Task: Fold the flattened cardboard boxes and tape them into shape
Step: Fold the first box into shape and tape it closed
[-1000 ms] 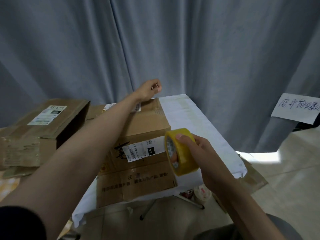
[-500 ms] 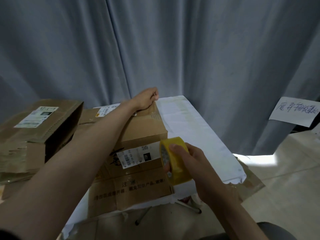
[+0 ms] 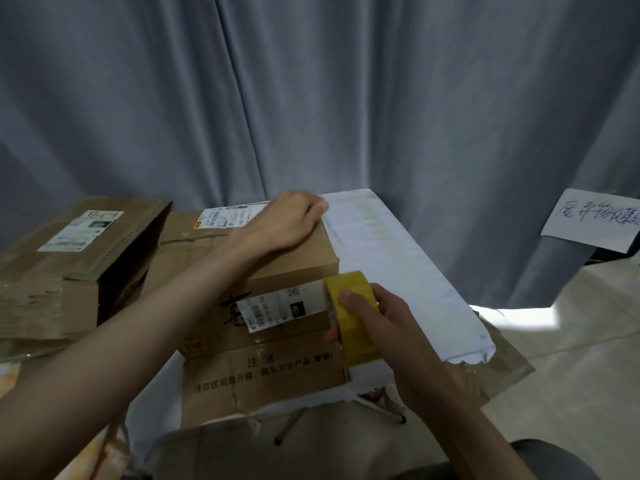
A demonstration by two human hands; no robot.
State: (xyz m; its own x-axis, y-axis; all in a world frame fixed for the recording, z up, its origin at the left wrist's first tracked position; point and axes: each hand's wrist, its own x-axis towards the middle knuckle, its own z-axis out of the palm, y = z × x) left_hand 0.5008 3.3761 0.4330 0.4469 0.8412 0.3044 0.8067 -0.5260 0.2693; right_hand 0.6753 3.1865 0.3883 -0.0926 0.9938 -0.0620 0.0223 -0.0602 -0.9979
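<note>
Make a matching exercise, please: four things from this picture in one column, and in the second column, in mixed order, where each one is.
Things:
1. yellow tape roll
2. left hand
3. handwritten paper sign
4. second cardboard box

Places:
A. on the grey curtain at the far right
B. at the left of the table, beside the middle box
C. held in the right hand, near the front right corner of the middle box
D. resting on top of the middle box, at its far right edge

Pairs: 1-C, 2-D, 3-A, 4-B
</note>
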